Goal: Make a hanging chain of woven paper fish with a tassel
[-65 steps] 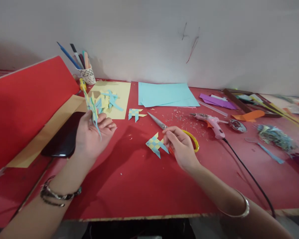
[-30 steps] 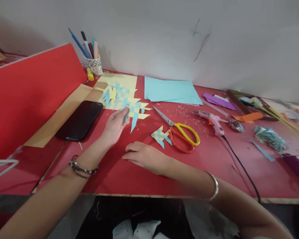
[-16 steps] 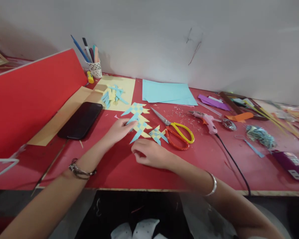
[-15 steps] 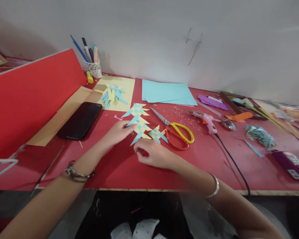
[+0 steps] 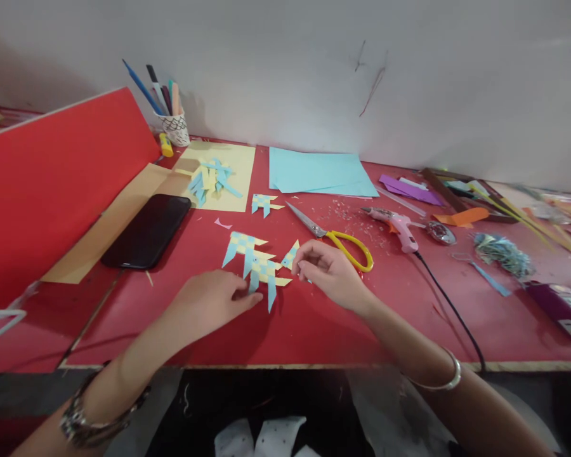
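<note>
Two overlapping blue-and-yellow woven paper fish [image 5: 265, 270] lie mid-table, eyes and hanging fins showing. My left hand [image 5: 214, 298] rests just left of them, thumb and fingers apart, the thumb tip at a blue fin of the lower fish. My right hand [image 5: 333, 270] is curled over a smaller woven paper fish [image 5: 290, 256], fingertips closed at its body. Much of that fish is hidden under the hand. Farther back lies another woven paper fish [image 5: 263, 203] on its own. Scissors [image 5: 347, 247] lie right behind my right hand, which covers most of their red handle.
A black phone [image 5: 147, 230] and a pale yellow sheet [image 5: 242, 162] with paper strips [image 5: 214, 178] are left. Blue paper [image 5: 318, 170] lies at the back. At right are a pink glue gun [image 5: 394, 225] with its cord, a tinsel bundle [image 5: 502, 255] and a purple box [image 5: 559, 308].
Two woven fish have moved toward me, away from the back one. My left hand has come nearer and lower. My right hand has shifted right, onto the smaller fish.
</note>
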`<action>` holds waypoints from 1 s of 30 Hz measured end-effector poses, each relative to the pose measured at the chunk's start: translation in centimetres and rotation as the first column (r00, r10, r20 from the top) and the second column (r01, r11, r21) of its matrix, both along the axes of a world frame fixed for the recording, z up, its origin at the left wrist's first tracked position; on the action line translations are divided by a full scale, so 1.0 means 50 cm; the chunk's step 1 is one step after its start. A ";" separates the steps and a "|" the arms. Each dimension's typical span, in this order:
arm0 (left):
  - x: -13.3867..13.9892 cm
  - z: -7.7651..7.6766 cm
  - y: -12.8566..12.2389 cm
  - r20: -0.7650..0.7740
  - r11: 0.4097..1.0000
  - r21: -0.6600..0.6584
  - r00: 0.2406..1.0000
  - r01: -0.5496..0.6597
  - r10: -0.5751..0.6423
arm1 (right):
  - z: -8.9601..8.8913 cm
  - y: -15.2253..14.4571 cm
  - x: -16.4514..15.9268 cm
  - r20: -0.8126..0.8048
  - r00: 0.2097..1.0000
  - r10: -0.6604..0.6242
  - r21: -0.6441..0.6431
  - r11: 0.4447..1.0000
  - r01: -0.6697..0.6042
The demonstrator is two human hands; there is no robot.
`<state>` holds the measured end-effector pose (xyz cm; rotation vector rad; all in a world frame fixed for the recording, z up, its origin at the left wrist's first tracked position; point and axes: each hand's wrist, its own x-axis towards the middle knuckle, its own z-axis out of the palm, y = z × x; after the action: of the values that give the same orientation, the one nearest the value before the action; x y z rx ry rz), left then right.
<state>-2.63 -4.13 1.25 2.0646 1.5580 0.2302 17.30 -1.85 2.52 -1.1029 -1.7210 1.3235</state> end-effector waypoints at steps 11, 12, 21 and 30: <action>0.000 0.045 -0.002 0.349 0.836 0.548 0.914 -0.021 -0.206 | -0.009 -0.002 -0.055 -0.392 0.918 0.056 -0.375 0.902 -0.215; 0.003 0.041 0.000 0.312 0.804 0.594 0.922 0.000 -0.231 | -0.010 -0.003 -0.058 -0.404 0.913 0.050 -0.385 0.896 -0.219; 0.021 0.002 -0.002 0.144 0.648 0.761 0.965 0.034 -0.219 | -0.022 -0.013 -0.061 -0.435 0.893 -0.116 -0.611 0.766 -0.198; -0.010 0.007 -0.008 0.106 0.629 0.777 0.980 0.023 -0.167 | -0.024 -0.035 -0.058 0.059 0.996 0.064 -0.172 0.984 -0.053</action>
<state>-3.15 -4.53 1.62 2.6519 1.3463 1.1998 14.38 -3.62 1.33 -1.2107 -1.7232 1.5097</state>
